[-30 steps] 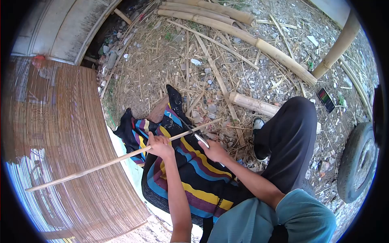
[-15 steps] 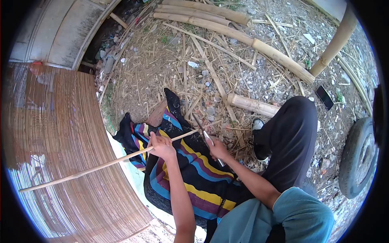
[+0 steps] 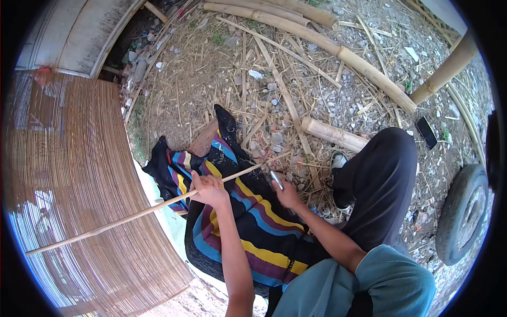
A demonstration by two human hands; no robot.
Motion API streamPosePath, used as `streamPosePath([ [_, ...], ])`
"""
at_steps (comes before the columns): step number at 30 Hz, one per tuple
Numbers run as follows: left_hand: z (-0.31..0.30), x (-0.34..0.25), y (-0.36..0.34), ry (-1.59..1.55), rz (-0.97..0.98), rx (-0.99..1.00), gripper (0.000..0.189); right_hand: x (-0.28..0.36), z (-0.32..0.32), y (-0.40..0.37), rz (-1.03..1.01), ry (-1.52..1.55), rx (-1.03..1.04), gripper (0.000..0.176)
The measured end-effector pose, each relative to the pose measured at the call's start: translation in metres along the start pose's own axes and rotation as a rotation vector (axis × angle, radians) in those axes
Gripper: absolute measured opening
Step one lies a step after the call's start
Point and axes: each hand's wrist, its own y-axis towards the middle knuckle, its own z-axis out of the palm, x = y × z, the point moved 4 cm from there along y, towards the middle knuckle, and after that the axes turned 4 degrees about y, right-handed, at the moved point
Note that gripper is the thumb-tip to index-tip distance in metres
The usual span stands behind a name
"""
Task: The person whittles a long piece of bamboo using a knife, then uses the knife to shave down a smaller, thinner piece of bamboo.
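My left hand (image 3: 208, 190) is wrapped round a long thin bamboo stick (image 3: 132, 215), which slants from the woven screen on the left up to bare ground right of the hand. Close to the stick's upper right end, my right hand (image 3: 287, 193) grips a knife (image 3: 276, 180) by its silvery handle. Its blade is hard to make out from this angle. Beneath both hands a black cloth with yellow, blue and purple stripes (image 3: 264, 256) lies across my lap. A brown block (image 3: 204, 138) rests at the cloth's far edge.
A slatted bamboo screen (image 3: 100, 174) fills the left side. Thick bamboo poles (image 3: 369, 75) lie at the back, with a shorter bamboo piece (image 3: 332, 136) nearer my knee. On the right are a phone (image 3: 426, 132) and a tyre (image 3: 462, 216). Shavings and stones litter the ground.
The knife has turned in my right hand, so its dark blade no longer shows clearly. My left hand keeps hold of the stick, nearly unmoved. The view has shifted slightly.
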Motion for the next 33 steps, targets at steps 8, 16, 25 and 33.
streamPosePath([
  [8,-0.011,0.0,0.003,0.02,0.004,-0.061,0.042,0.044,0.004,-0.008,0.125,0.006,0.19,0.048],
  [16,-0.023,0.005,0.0,-0.017,-0.039,-0.06,0.041,-0.064,-0.035,0.029,0.346,-0.131,0.05,0.052],
  [25,-0.002,0.002,-0.004,-0.029,0.0,0.016,0.041,0.019,-0.005,0.012,0.249,0.162,0.192,0.05],
  [33,0.005,0.002,-0.003,-0.039,-0.005,0.1,0.044,-0.078,-0.066,0.044,0.517,-0.128,0.126,0.056],
])
